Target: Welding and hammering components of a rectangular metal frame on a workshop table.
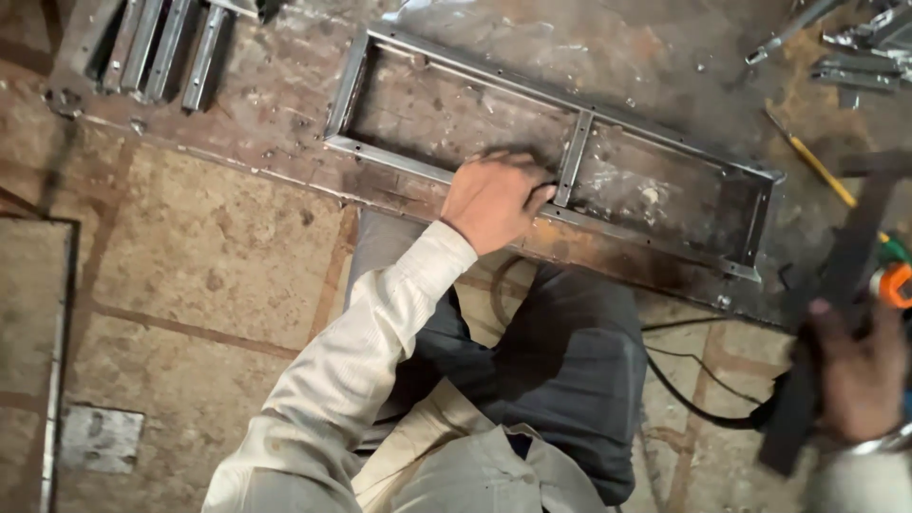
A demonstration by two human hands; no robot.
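Left hand [494, 198] rests on the near rail of a long rectangular metal frame [456, 76], just left of the frame's cross bar [574, 158]. Fingers [532, 195] curled down over the rail edge, pressing or gripping it; thumb side hidden, so how firm the hold is cannot be told. The frame lies flat on a rusty steel plate [665, 57] at floor level, running from upper left to lower right, in front of the person's knees.

Right hand [860, 375] is at the right edge of view, blurred, fingers closed around a dark handled tool [807, 380]. A black cable [693, 404] trails from it across the floor. The tool's kind is not clear through the blur; it looks like a welding holder or a power tool.

Judged step: the frame is being steadied with one hand while the tool is held ready well to the right of it. The joint at the cross bar sits just beside the holding hand, so any work there calls for the tool tip to land clear of those fingers, and for the frame to stay flat.

Surface: the plate is scorched, spattered and pitted. Stone floor slabs [218, 247] lie to the left, worn and dusty. A bundle of short metal bars [161, 47] lies at top left; more metal offcuts [855, 71] at top right; a yellow-handled tool [819, 163] lies on the plate near the frame's right end. Something orange and green [893, 271] shows at the far right, too blurred to name.
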